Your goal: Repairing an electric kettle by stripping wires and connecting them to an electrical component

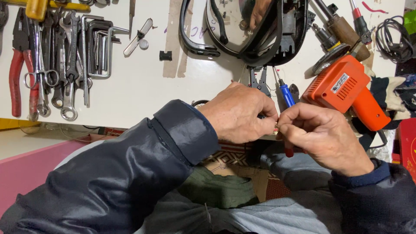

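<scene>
Both hands pinch a tiny part (276, 127) at workbench (143, 86) front edge, too small to ID. Left hand (238, 113) & right hand (323, 136) clamped on it, touching. Blue screwdriver (286, 94), orange drill (346, 89) behind; wrenches (65, 56) by left edge.

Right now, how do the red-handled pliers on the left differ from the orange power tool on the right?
The red-handled pliers are slim, bare metal at the head, and lie straight among wrenches. The orange power tool is bulky, plastic-bodied and pistol-shaped, and lies slantwise. The pliers are far from both hands; the power tool sits just beyond the right hand. Both rest on the white tabletop.
</scene>
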